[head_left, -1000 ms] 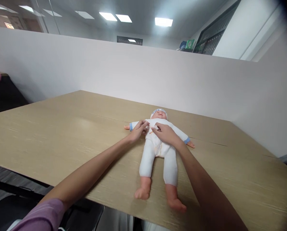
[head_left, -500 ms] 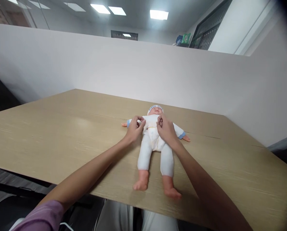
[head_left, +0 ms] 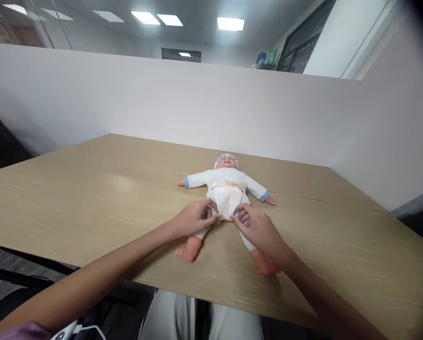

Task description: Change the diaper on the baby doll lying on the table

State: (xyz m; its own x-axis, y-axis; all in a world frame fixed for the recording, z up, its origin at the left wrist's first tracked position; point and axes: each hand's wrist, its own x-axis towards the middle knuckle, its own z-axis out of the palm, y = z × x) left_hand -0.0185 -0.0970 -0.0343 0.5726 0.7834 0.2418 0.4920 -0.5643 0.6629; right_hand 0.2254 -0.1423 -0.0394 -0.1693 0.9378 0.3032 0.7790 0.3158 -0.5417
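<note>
A baby doll [head_left: 227, 163] in white clothes with blue cuffs lies on its back on the table, head away from me, arms spread. Round its hips is a white diaper [head_left: 228, 194] with a coloured strip at the waist. My left hand [head_left: 199, 217] pinches the diaper's lower edge by one leg opening, thumb and fingers together. Opposite it, my right hand [head_left: 252, 224] has its fingers curled and its thumb tip at the other leg edge. The doll's legs are apart, partly covered by my hands; its bare feet show below them.
The wooden table [head_left: 101, 203] reaches back to a white partition wall [head_left: 154, 104]. Dark chairs stand at the left and right edges. A white device with a cable [head_left: 69, 330] is near my lap at the lower left.
Both hands have moved down from the doll's waist to the diaper's leg edges. The doll's legs have spread wider. The diaper's front and waist strip now show.
</note>
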